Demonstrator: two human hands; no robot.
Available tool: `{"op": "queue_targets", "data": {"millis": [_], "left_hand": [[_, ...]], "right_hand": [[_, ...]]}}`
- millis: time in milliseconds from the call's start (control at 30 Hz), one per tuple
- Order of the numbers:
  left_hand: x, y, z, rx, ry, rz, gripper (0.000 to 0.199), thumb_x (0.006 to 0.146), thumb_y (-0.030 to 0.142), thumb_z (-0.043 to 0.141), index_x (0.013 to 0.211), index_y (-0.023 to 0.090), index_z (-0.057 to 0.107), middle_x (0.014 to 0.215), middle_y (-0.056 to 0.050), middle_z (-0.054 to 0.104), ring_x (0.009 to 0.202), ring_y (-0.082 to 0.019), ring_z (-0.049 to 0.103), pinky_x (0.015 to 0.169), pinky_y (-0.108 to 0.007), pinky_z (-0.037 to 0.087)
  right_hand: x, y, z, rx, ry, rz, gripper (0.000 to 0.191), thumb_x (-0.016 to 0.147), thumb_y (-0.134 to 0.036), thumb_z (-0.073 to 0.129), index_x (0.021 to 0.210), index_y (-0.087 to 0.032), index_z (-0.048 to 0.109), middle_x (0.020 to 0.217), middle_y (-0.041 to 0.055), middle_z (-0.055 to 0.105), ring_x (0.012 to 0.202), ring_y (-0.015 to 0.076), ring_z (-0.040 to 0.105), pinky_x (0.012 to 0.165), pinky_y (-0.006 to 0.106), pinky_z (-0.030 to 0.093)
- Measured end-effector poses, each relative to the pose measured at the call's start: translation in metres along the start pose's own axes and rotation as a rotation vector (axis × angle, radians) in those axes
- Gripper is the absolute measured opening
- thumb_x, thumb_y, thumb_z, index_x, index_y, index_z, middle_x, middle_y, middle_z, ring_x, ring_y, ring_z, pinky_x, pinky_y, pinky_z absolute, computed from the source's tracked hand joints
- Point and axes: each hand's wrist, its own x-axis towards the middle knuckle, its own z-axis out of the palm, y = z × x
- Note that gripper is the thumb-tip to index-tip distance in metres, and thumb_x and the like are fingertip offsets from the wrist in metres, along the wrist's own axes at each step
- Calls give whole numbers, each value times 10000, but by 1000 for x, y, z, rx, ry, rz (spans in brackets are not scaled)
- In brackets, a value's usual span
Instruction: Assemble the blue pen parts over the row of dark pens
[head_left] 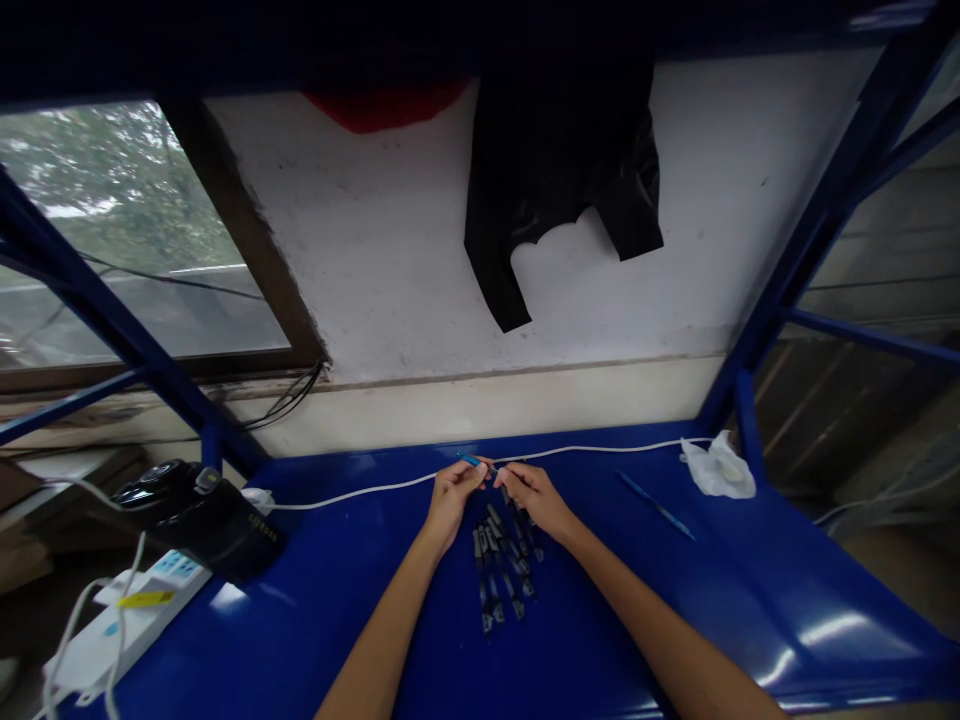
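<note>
Just in front of the back edge of the blue table, my left hand point(450, 498) pinches a slim blue pen point(470, 459) that points up to the left. My right hand point(534, 496) meets it from the other side, fingers closed at the pen's lower end. What sits between those right fingertips is too small and dark to name. Below and partly under the hands lies a loose bundle of several black pens point(496, 565) with clear ends. Another blue pen point(656, 505) rests on the table to the right of my right hand.
A white cable point(360, 493) runs along the table's back. On the left stand a black bottle point(202, 515) and a white power strip point(135, 625) with cords. A crumpled white plastic bag point(718, 468) lies back right. Blue frame posts point(795, 260) flank the table; black clothing point(562, 160) hangs above.
</note>
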Motion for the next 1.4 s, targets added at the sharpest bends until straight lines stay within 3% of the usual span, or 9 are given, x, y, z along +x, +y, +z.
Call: {"op": "queue_targets", "data": {"millis": [167, 300, 433, 533, 633, 767, 900, 1200, 1400], "left_hand": [[0, -2, 1, -11, -18, 6, 422, 849, 527, 924, 1087, 181, 885, 988, -103, 812, 907, -221, 707, 815, -302, 525], [-1, -3, 4, 44, -40, -19, 520, 867, 573, 900, 1227, 198, 876, 1029, -124, 824, 989, -253, 711, 826, -307, 533], [-1, 0, 4, 20, -11, -54, 577, 881, 646, 862, 1266, 217, 869, 1226, -157, 820, 1058, -257, 697, 829, -300, 539], [1, 2, 2, -56, 73, -69, 605, 821, 683, 897, 1186, 200, 890, 1190, -166, 817, 996, -229, 685, 797, -280, 542], [4, 3, -1, -116, 142, -89, 617, 763, 698, 934, 1107, 187, 899, 1119, -157, 815, 945, -210, 680, 764, -266, 544], [6, 3, -3, -158, 188, -109, 635, 690, 707, 975, 1041, 183, 901, 1041, -129, 805, 882, -186, 675, 729, -252, 541], [7, 0, -3, -159, 189, -116, 638, 687, 714, 975, 1019, 175, 900, 969, -111, 784, 851, -172, 669, 717, -242, 539], [6, 3, -1, -151, 186, -114, 606, 699, 703, 970, 997, 180, 901, 953, -109, 765, 849, -175, 654, 714, -242, 535], [6, 3, -1, -159, 180, -115, 587, 693, 696, 976, 975, 187, 902, 944, -100, 760, 842, -170, 648, 707, -237, 528]], "right_hand": [[-1, -6, 3, 276, -6, 130, 499, 887, -682, 835, 854, -194, 742, 598, -84, 398, 505, 70, 251, 489, 243, 199], [4, -10, -7, 485, 184, 109, 415, 837, -553, 944, 859, -226, 689, 564, -105, 406, 497, 73, 268, 476, 240, 220], [15, -8, -32, 688, 410, 51, 458, 805, -559, 977, 836, -236, 655, 646, -84, 496, 579, 89, 420, 544, 226, 399], [20, -6, -51, 824, 491, 37, 475, 822, -621, 947, 898, -248, 664, 806, -42, 628, 747, 123, 599, 695, 254, 545], [19, -4, -64, 942, 511, 31, 412, 946, -599, 838, 880, -253, 625, 708, -64, 535, 652, 122, 547, 657, 261, 544], [11, 0, -77, 1049, 512, 34, 500, 1096, -531, 574, 702, -242, 467, 571, -103, 264, 472, 101, 198, 438, 224, 305], [5, 4, -87, 1113, 518, 38, 513, 1078, -454, 421, 633, -257, 260, 541, -97, 157, 488, 117, 65, 403, 249, 207], [3, 5, -89, 1146, 502, 30, 470, 972, -405, 523, 694, -264, 171, 542, -104, 152, 495, 108, 64, 412, 243, 196], [6, 5, -85, 1052, 501, 43, 461, 982, -478, 625, 699, -266, 329, 534, -123, 175, 462, 101, 129, 415, 231, 273]]}}
